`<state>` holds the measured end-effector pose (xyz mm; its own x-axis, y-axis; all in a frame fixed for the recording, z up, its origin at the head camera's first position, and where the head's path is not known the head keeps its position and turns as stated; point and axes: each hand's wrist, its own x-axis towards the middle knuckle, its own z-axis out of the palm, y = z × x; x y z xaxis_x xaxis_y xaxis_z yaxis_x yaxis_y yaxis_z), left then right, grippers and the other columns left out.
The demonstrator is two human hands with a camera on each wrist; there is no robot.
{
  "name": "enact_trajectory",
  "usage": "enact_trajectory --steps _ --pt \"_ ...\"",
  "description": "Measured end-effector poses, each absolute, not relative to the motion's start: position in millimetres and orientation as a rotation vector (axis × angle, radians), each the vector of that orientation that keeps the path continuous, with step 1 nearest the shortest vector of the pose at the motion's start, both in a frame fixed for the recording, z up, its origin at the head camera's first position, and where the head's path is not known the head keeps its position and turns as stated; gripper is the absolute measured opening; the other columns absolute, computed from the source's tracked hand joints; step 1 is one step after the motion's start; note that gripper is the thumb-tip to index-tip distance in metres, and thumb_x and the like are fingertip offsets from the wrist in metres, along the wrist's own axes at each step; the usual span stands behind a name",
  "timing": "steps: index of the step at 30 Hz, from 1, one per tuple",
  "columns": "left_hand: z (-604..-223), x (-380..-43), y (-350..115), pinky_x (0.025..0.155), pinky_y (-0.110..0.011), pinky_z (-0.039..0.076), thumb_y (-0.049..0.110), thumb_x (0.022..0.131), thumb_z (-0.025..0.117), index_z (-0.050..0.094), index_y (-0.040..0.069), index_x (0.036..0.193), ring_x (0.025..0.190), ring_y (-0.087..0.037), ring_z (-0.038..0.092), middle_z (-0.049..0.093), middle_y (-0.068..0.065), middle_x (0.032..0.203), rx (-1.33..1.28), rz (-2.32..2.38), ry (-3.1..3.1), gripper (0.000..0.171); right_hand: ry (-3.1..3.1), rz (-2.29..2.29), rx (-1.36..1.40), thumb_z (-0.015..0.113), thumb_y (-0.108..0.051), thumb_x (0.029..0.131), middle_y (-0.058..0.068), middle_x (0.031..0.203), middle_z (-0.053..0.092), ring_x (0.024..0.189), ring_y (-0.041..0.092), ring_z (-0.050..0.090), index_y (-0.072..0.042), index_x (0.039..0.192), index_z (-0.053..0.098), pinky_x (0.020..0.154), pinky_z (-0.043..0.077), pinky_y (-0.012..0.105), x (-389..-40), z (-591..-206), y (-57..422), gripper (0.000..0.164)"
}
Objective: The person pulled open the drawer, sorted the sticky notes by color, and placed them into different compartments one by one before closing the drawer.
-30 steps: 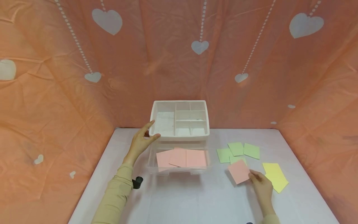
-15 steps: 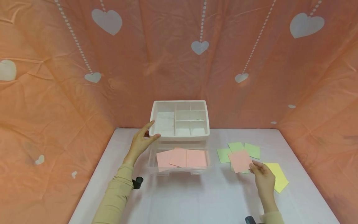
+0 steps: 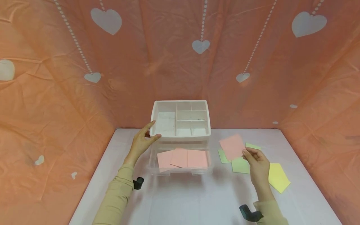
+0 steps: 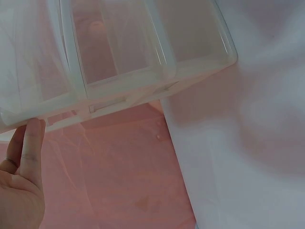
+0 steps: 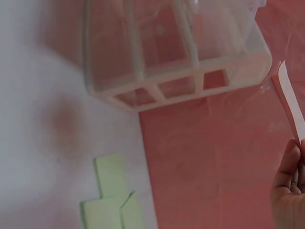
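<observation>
My left hand (image 3: 139, 146) holds the left front corner of a plastic drawer organizer (image 3: 180, 138), thumb on the front rim and fingers along the side. Its white top tray is divided into compartments. Below, a clear drawer (image 3: 152, 171) stands pulled out with several pink sticky-note pads (image 3: 197, 158) inside. My right hand (image 3: 257, 162) pinches another pink sticky-note pad (image 3: 232, 147) by its right corner, raised to the right of the organizer. The right wrist view shows that pad (image 5: 289, 98) nearly edge-on, level with the organizer's side.
Green sticky-note pads (image 3: 241, 165) lie on the white table to the right, partly covered by the raised pink pad in the head view. Yellow pads (image 3: 278, 179) lie further right. An orange-pink curtain (image 3: 180, 78) with hearts surrounds the table.
My right hand has lifted the pink pad from over the table's right side, up and leftward past the green pads. My left hand stays on the organizer's corner.
</observation>
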<state>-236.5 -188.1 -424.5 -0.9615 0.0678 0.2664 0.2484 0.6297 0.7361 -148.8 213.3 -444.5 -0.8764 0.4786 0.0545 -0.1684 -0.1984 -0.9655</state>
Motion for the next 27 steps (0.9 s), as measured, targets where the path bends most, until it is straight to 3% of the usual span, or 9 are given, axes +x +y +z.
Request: enact_trajectory --steps 10,14,19,23,27 --pt "-424 -235 -189 0.077 -0.034 0.044 0.046 0.079 0.07 0.04 0.04 0.139 0.087 -0.021 0.055 0.057 -0.008 0.096 -0.236 -1.252 -2.655 0.067 -1.687 2.155 -0.115 0.067 0.003 0.081 -0.005 0.075 0.069 0.065 0.006 0.063 -0.003 0.086 0.07 0.065 0.052 0.018 -168 -421 178 0.009" --pt "-424 -235 -188 0.075 -0.033 0.043 0.046 0.079 0.07 0.04 0.039 0.139 0.085 -0.021 0.053 0.056 -0.008 0.094 -0.239 -1.251 -2.654 0.067 -1.749 2.131 -0.025 0.068 0.003 0.081 -0.006 0.078 0.069 0.066 0.006 0.063 0.005 0.089 0.068 0.067 0.052 0.018 -174 -416 164 0.009" --pt "-423 -236 -187 0.076 -0.035 0.043 0.047 0.08 0.069 0.039 0.039 0.139 0.086 -0.02 0.052 0.057 -0.008 0.099 -0.273 -1.233 -2.653 0.067 -1.886 2.015 0.068 0.067 0.0 0.082 -0.011 0.08 0.066 0.069 0.003 0.062 0.014 0.096 0.064 0.068 0.051 0.017 -178 -413 151 0.021" --pt "-423 -237 -187 0.079 -0.037 0.043 0.048 0.08 0.068 0.038 0.041 0.14 0.09 -0.02 0.053 0.057 -0.008 0.102 -0.274 -1.228 -2.661 0.067 -2.028 1.915 0.127 0.067 -0.004 0.084 -0.009 0.084 0.061 0.072 0.0 0.061 0.01 0.098 0.067 0.07 0.051 0.016 -181 -413 141 0.02" --pt "-424 -237 -188 0.08 -0.037 0.043 0.047 0.08 0.068 0.038 0.04 0.14 0.09 -0.022 0.053 0.057 -0.009 0.098 -0.247 -1.233 -2.665 0.067 -2.204 1.78 0.236 0.066 -0.007 0.085 0.003 0.091 0.064 0.074 -0.002 0.06 0.002 0.098 0.071 0.071 0.051 0.016 -185 -412 129 0.016"
